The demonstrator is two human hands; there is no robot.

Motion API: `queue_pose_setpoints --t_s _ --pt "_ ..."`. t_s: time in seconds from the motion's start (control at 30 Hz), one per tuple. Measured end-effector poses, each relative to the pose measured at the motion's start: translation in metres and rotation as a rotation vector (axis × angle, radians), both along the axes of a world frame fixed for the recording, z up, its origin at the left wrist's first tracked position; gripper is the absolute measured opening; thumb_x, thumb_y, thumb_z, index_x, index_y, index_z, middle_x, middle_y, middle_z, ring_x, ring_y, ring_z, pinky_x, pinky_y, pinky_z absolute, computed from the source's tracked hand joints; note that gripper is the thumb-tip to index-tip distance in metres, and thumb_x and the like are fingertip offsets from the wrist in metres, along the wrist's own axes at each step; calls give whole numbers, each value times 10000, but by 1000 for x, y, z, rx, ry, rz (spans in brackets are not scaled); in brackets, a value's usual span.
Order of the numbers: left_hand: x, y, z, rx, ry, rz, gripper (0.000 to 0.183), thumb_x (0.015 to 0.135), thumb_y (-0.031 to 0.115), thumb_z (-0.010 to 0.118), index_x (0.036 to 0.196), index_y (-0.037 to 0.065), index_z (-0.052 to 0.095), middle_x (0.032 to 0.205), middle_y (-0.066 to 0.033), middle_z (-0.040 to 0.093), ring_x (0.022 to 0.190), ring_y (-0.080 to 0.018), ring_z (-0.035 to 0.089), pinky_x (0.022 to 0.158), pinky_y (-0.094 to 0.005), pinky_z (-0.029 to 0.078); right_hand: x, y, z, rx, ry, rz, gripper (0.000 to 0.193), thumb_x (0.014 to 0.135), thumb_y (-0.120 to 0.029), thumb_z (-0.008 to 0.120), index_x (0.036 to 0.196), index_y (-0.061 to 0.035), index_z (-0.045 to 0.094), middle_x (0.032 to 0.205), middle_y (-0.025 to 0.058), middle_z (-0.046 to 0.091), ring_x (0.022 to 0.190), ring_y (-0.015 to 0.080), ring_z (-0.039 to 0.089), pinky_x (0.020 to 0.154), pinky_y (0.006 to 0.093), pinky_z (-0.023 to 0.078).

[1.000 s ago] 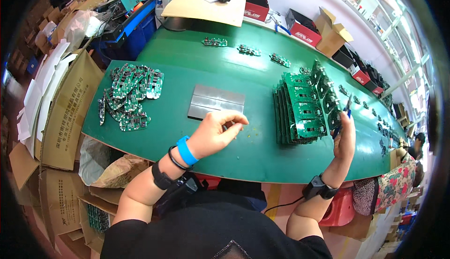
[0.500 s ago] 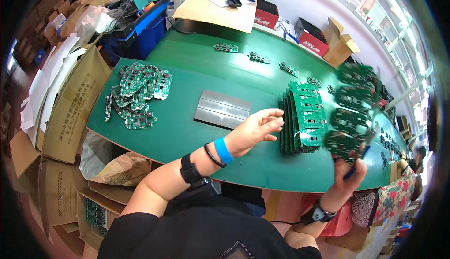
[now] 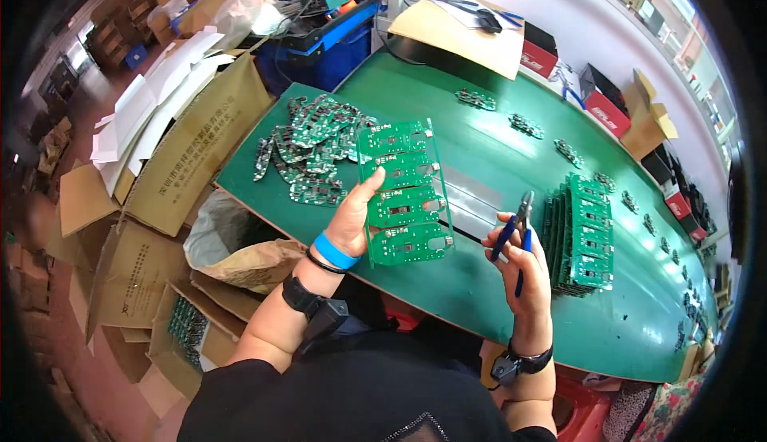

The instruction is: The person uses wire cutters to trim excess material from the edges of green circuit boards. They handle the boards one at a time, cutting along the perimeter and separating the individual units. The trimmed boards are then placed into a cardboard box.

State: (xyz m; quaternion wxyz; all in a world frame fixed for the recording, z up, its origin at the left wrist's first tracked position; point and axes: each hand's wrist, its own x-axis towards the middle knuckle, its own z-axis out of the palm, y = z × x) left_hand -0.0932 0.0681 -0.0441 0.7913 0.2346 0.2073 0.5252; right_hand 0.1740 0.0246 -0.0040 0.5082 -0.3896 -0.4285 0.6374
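A green circuit board panel (image 3: 407,202), made of several joined boards, is held up by its left edge in my left hand (image 3: 350,220), the thumb on its face. My right hand (image 3: 527,278) grips blue-handled cutting pliers (image 3: 525,212), their jaws pointing up and away from me, apart from the panel. Partly hidden behind the panel, a grey metal plate (image 3: 475,198) lies on the green table. To the right of my right hand stands a stack of similar panels (image 3: 590,238). Loose small circuit boards (image 3: 323,134) are heaped at the left.
A row of small boards (image 3: 526,125) curves along the table's (image 3: 447,298) far side. Behind it are red boxes (image 3: 606,110), an open cardboard box (image 3: 649,122) and a tan board (image 3: 455,34) with tools. Cartons (image 3: 204,146) and a plastic bag (image 3: 240,238) border the left edge.
The panel has passed from my right hand to my left and moved left, over the metal plate. My right hand keeps the pliers. The view has turned left.
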Motion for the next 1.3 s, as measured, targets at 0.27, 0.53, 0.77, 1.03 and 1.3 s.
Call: queue_pose_setpoints --t_s 0.27,0.53,0.77,1.03,1.3 --pt "-5 -24 -24 -172 -209 -12 510 998 432 390 1309 44 507 1235 -163 601 1052 -312 617 920 -485 494 -14 10 -12 -90 34 249 621 772 -49 545 1371 -25 379 1077 88 549 1039 178 519 931 351 425" --pt "-3 -45 -14 -9 -31 -12 504 1037 340 321 1478 112 236 1410 -171 429 1184 -362 537 962 -545 478 -28 15 -2 836 -1210 -172 533 673 -162 708 1194 -103 616 1067 107 588 963 292 539 878 407 393" --pt "-2 -57 -12 101 239 55 499 1036 268 383 1485 106 236 1360 -118 476 1189 -222 537 964 -377 482 -40 12 4 945 -1304 -215 521 671 -170 718 1182 -104 644 1077 95 590 965 282 538 878 400 388" --pt "5 -63 -4 143 321 69 471 1036 228 382 1464 68 268 1344 -107 488 1208 -201 515 997 -356 437 -41 10 10 988 -1378 -241 538 670 -178 728 1196 -123 630 1074 80 586 965 275 532 869 410 379" --pt "3 -63 -8 204 400 46 474 1037 209 360 1482 92 245 1399 -113 450 1238 -229 499 1029 -378 426 -35 9 8 996 -1379 -237 551 657 -193 738 1192 -137 621 1080 73 585 959 267 538 844 426 384"
